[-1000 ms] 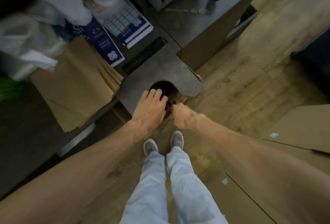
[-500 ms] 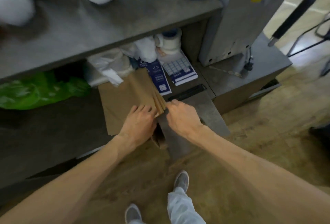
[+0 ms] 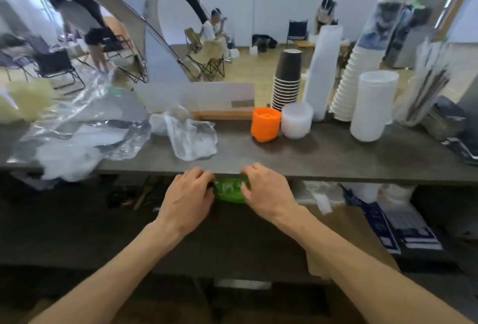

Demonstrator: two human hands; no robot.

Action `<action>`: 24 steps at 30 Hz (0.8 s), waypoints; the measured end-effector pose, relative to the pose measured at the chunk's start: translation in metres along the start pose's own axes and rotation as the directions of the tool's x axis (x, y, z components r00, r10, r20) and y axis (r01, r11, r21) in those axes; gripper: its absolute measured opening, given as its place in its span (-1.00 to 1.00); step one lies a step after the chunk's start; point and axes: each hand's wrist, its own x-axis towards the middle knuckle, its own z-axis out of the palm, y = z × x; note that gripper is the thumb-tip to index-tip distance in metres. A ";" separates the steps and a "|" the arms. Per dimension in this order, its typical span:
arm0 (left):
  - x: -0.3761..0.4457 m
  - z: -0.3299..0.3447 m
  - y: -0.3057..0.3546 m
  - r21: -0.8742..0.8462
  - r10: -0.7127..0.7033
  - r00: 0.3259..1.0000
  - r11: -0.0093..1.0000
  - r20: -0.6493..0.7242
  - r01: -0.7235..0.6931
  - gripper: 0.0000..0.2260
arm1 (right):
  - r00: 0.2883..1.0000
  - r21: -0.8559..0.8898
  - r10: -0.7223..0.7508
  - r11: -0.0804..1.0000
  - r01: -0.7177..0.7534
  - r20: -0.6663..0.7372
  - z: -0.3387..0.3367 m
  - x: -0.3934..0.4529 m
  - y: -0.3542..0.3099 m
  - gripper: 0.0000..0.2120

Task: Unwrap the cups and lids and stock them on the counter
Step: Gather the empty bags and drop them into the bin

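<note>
I see the grey table running across the whole view, its near edge just above my hands. On its left lies a big heap of crumpled clear wrapping, with a smaller crumpled plastic bag to its right. On the far right stand the stocks: a tall leaning stack of white cups, a white sleeve-wrapped column beside it, a stack of clear lids nearer, and a stack of dark cups. In front of those sit a low pile of translucent lids and, touching it on the left, an orange stack. Just under the table edge, my left hand and right hand hold a small green bundle between them, each grip curled round one end of it. What the bundle contains I cannot tell.
</note>
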 end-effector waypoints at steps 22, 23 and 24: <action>0.054 -0.008 -0.179 -0.205 -0.148 0.985 0.965 0.094 0.165 -0.68 | 0.946 -0.093 0.011 0.995 0.021 0.324 0.116 0.241 -0.092 -0.13; 0.057 -0.004 -0.180 -0.228 -0.150 0.985 0.959 0.085 0.166 -0.66 | 0.955 -0.083 0.011 0.996 0.015 0.297 0.116 0.240 -0.090 -0.15; 0.060 0.000 -0.179 -0.255 -0.155 0.985 0.952 0.072 0.168 -0.61 | 0.960 -0.082 0.020 0.997 0.003 0.280 0.115 0.236 -0.090 -0.19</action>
